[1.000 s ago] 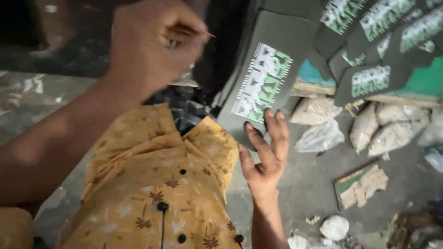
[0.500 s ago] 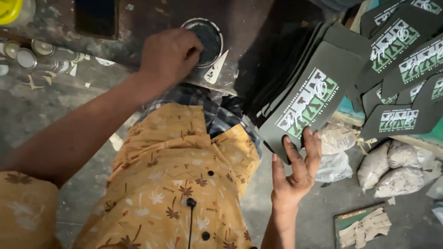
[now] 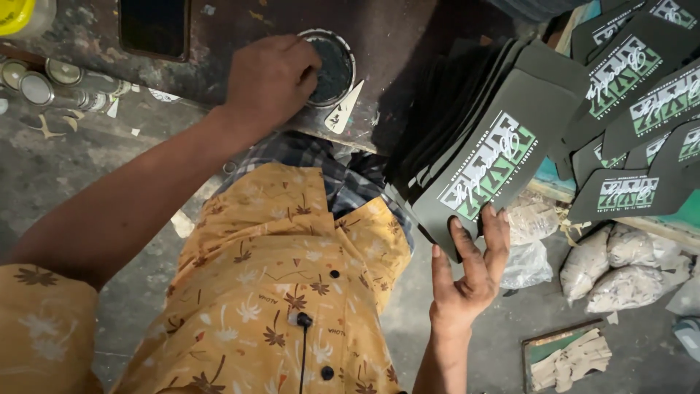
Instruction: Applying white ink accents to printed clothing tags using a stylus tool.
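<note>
A: Where's your left hand rn?

B: Up on the dark worktable, resting at the rim of a small round tin w/ dark stuff in it. Fingers curled and bunched together at the tin's left edge. Can't tell if they're pinching anything, my knuckles hide the tips.

A: And the right hand?

B: Under the lower end of a stack of dark grey sleeves, the top one w/ a green-and-white print. Fingers straight, slightly spread, tips pressed against the bottom edge of the front piece, palm facing me. Not wrapped round it, more propping it.

A: Where does the stack sit?

B: Leaning off the table's right side, fanned out, tilted down toward my hand. More printed pieces overlap each other further right.

A: Anything else near?

B: A white triangular scrap just beside the tin, small jars lying at the table's left edge, a black phone flat near the top. Plastic bags on the floor to the right, and a flat tray of pale cutouts by my right wrist. My yellow floral shirt fills the middle.
</note>
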